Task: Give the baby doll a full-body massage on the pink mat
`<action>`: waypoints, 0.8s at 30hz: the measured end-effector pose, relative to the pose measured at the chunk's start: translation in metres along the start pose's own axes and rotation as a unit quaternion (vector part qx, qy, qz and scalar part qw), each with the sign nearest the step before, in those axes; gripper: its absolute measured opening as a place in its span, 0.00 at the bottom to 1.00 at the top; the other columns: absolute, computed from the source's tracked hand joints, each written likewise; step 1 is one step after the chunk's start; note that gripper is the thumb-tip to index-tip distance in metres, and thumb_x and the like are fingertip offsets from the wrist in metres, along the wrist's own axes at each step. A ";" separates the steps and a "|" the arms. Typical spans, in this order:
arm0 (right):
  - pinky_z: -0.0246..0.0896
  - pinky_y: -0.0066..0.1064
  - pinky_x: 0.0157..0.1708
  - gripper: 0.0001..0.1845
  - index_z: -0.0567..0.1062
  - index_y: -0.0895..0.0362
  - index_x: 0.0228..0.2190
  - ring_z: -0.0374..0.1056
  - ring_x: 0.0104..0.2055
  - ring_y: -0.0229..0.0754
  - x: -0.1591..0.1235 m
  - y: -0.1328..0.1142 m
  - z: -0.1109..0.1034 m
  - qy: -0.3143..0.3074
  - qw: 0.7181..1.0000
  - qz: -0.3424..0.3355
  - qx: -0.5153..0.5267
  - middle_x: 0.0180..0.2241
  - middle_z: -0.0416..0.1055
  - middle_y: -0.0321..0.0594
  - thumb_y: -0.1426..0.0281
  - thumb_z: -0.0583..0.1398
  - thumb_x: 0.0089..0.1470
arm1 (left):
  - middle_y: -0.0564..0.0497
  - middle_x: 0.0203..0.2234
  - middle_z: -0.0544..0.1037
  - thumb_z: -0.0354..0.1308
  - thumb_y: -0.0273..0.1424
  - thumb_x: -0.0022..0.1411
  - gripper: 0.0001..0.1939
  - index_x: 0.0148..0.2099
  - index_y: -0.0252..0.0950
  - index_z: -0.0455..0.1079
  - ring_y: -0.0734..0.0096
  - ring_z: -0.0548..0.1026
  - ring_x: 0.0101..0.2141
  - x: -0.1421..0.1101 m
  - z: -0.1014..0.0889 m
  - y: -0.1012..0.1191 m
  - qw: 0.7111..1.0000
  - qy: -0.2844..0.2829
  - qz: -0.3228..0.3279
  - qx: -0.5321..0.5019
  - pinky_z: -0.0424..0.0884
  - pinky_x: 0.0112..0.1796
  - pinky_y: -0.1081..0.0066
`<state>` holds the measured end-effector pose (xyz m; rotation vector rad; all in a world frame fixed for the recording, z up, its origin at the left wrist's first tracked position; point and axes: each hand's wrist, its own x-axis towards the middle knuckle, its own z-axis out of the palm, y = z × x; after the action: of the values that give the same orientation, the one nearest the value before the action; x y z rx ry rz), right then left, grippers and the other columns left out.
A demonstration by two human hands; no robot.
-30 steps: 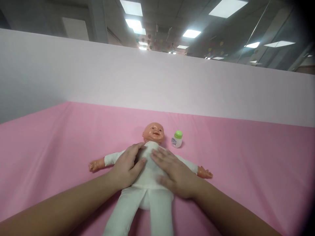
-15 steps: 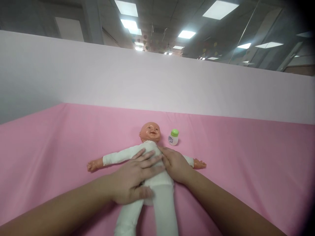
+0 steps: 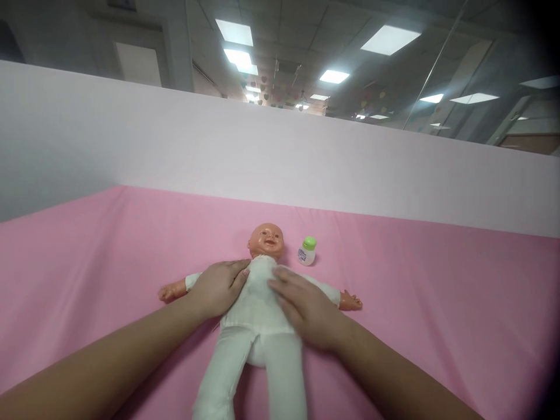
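Both loosely open, gripping nothing, my left hand [image 3: 217, 290] now flanks the doll [image 3: 261, 300] and my right hand [image 3: 315, 308] slants over its chest, uncovering its belly. It lies face-up on pink sheeting [image 3: 420, 286], near a bottle [image 3: 307, 254].

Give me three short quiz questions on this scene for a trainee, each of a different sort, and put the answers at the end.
1. Multiple choice: what colour is the cap on the small translucent plastic bottle?
a) blue
b) green
c) red
2. True or false: the white-clothed doll with a bald plastic head lies face up, arms spread, on the smooth pink covering.
3. Short answer: which is nearer the bottle, the left hand or the right hand?

Key: 1 b; 2 true; 3 right
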<state>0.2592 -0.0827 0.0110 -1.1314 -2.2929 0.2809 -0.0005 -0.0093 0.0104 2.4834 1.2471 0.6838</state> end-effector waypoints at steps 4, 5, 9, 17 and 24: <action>0.41 0.50 0.73 0.25 0.70 0.42 0.63 0.62 0.68 0.47 -0.011 -0.048 -0.011 -0.122 0.979 -0.153 0.058 0.62 0.71 0.31 0.62 0.58 0.66 | 0.50 0.55 0.81 0.42 0.43 0.75 0.25 0.66 0.48 0.70 0.54 0.77 0.54 0.000 0.000 0.001 1.000 0.013 0.003 -0.010 0.68 0.56 0.59; 0.39 0.50 0.73 0.25 0.70 0.40 0.62 0.63 0.67 0.47 -0.013 -0.055 -0.011 -0.130 0.974 -0.176 0.068 0.62 0.70 0.30 0.61 0.59 0.65 | 0.51 0.55 0.81 0.42 0.43 0.75 0.25 0.66 0.48 0.71 0.54 0.77 0.54 0.000 0.001 0.001 1.000 0.014 0.004 -0.009 0.68 0.56 0.59; 0.36 0.56 0.73 0.33 0.66 0.39 0.65 0.56 0.71 0.52 -0.009 -0.046 -0.006 -0.105 0.981 -0.152 0.064 0.66 0.64 0.34 0.52 0.64 0.60 | 0.50 0.55 0.80 0.43 0.44 0.75 0.25 0.66 0.47 0.71 0.52 0.77 0.54 0.001 0.003 -0.001 1.000 0.013 0.008 -0.005 0.67 0.58 0.57; 0.35 0.63 0.71 0.31 0.59 0.41 0.69 0.42 0.76 0.54 0.006 0.012 -0.006 -0.103 0.994 -0.027 0.019 0.73 0.48 0.36 0.52 0.55 0.68 | 0.48 0.58 0.78 0.44 0.44 0.75 0.26 0.68 0.46 0.67 0.50 0.75 0.56 0.002 0.007 -0.003 0.999 0.008 0.013 0.030 0.66 0.58 0.53; 0.57 0.50 0.67 0.26 0.66 0.46 0.66 0.61 0.68 0.50 0.009 0.034 0.009 0.025 0.996 0.081 -0.013 0.67 0.63 0.38 0.63 0.51 0.70 | 0.42 0.60 0.75 0.45 0.43 0.75 0.27 0.67 0.38 0.69 0.48 0.72 0.59 -0.004 0.011 -0.004 0.997 0.037 0.032 0.063 0.65 0.60 0.48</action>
<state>0.2723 -0.0542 -0.0067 -1.3254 -2.1703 0.2822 0.0006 -0.0100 -0.0018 2.6331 1.2795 0.7398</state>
